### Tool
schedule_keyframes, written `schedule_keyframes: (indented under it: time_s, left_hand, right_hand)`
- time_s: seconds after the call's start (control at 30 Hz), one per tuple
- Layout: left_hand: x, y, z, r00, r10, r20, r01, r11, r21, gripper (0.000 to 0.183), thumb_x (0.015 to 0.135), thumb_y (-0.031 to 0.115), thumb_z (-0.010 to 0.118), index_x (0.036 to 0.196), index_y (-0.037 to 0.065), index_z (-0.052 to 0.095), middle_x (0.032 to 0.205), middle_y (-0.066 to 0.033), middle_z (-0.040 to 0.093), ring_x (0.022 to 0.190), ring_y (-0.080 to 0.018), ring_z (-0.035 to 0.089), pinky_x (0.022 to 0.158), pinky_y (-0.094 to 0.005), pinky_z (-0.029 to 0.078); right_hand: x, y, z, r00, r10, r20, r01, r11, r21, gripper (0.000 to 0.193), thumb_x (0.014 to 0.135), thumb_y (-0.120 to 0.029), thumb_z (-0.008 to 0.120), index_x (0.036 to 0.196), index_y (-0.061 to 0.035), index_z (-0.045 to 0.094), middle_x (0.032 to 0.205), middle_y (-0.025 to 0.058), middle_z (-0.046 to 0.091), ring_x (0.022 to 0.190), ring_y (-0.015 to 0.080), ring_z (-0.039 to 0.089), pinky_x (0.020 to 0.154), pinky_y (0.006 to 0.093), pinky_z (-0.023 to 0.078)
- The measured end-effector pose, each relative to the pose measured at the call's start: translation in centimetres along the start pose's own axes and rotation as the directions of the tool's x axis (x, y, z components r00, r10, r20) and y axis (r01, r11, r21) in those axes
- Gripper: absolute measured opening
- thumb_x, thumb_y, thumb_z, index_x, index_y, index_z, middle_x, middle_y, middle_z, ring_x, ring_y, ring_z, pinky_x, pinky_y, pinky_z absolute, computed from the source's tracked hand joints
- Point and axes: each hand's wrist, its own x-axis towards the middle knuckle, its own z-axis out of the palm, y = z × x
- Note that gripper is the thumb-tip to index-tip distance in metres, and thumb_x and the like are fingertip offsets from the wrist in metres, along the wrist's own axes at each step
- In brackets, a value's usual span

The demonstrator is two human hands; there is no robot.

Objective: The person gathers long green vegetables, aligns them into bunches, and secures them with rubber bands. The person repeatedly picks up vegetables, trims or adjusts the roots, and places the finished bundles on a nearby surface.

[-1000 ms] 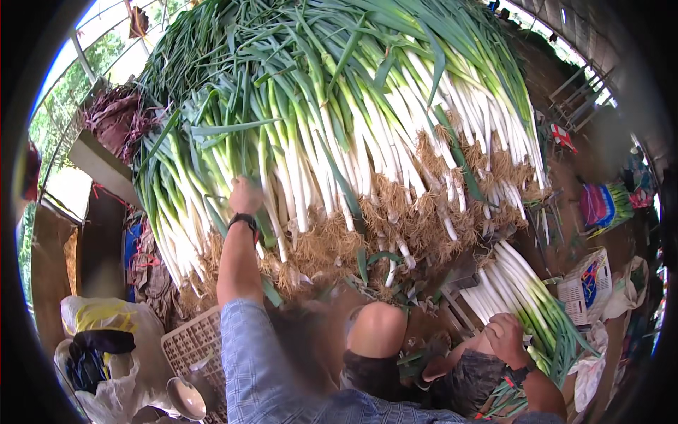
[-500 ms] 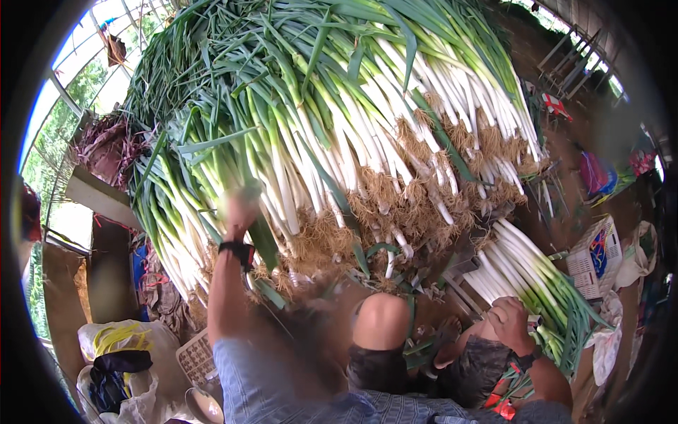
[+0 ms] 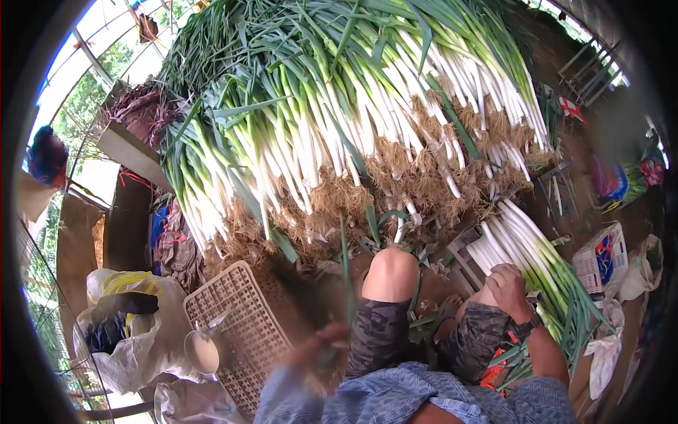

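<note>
A broad heap of long green onions (image 3: 311, 134) fills the far side, white stalks and brown roots pointing toward me. My left hand (image 3: 332, 336) is smeared by motion, low beside my left knee; its fingers cannot be made out. Close to it runs a long narrow green leaf (image 3: 345, 268), and I cannot tell whether the hand holds it. My right hand (image 3: 506, 284) rests on my right knee with its fingers curled, and anything inside is hidden. Beside it a smaller bundle of green onions (image 3: 530, 247) lies with white ends on a grey frame (image 3: 462, 258).
A beige plastic crate (image 3: 240, 318) stands at the left, with a round pale scoop or dish (image 3: 203, 352) at its edge. Further left sits a white plastic sack (image 3: 131, 346). A white basket (image 3: 600, 258) is at the right. A board (image 3: 134, 155) borders the heap.
My left hand has drawn back from the heap's left side down toward my left knee. The view has shifted, showing more of the crate. My right hand stays on the knee.
</note>
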Motion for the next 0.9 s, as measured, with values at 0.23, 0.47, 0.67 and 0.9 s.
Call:
schedule_keyframes:
  time_s: [0.23, 0.47, 0.67, 0.9]
  left_hand:
    - [-0.3, -12.2, -3.0, 0.701, 0.240, -0.672, -0.396, 0.914, -0.088, 0.016, 0.085, 0.019, 0.066, 0.081, 0.004, 0.063, 0.070, -0.0109, 0.061, 0.062, -0.0291, 0.058, 0.056, -0.0428, 0.044]
    - [-6.0, -14.5, -35.5, 0.155, -0.608, -0.778, -0.146, 0.765, -0.627, 0.035, 0.096, 0.022, 0.070, 0.120, -0.003, 0.065, 0.111, -0.0231, 0.073, 0.097, -0.0311, 0.073, 0.081, -0.0415, 0.058]
    - [0.4, -16.4, -44.0, 0.170, -0.603, -0.779, 0.155, 0.797, -0.583, 0.054, 0.089, 0.032, 0.075, 0.126, -0.004, 0.058, 0.125, -0.0280, 0.065, 0.112, -0.0442, 0.066, 0.095, -0.0501, 0.053]
    - [4.9, -17.1, -46.6, 0.172, -0.445, -0.879, 0.201, 0.889, -0.411, 0.054, 0.081, 0.018, 0.073, 0.129, -0.002, 0.058, 0.117, -0.0258, 0.064, 0.109, -0.0459, 0.064, 0.094, -0.0506, 0.054]
  right_hand:
    - [0.3, 0.0, 1.2, 0.999, -0.033, -0.016, 0.035, 0.994, 0.099, 0.013, 0.083, -0.010, 0.074, 0.092, -0.0007, 0.072, 0.097, 0.0161, 0.072, 0.094, 0.0382, 0.066, 0.085, 0.0468, 0.052]
    - [-0.9, 1.9, 0.3, 0.999, 0.030, 0.041, -0.032, 0.998, 0.046, 0.015, 0.083, -0.010, 0.073, 0.093, -0.0003, 0.070, 0.097, 0.0182, 0.070, 0.094, 0.0405, 0.065, 0.085, 0.0479, 0.050]
    - [1.3, 0.0, -0.4, 0.995, 0.087, 0.056, -0.090, 0.994, 0.054, 0.007, 0.081, -0.009, 0.074, 0.084, -0.0027, 0.071, 0.095, 0.0150, 0.070, 0.093, 0.0391, 0.065, 0.083, 0.0475, 0.050]
    - [1.5, 1.3, 0.2, 0.992, 0.085, 0.089, -0.089, 0.995, 0.043, 0.008, 0.081, -0.008, 0.074, 0.083, -0.0020, 0.070, 0.093, 0.0142, 0.070, 0.091, 0.0385, 0.065, 0.082, 0.0477, 0.051]
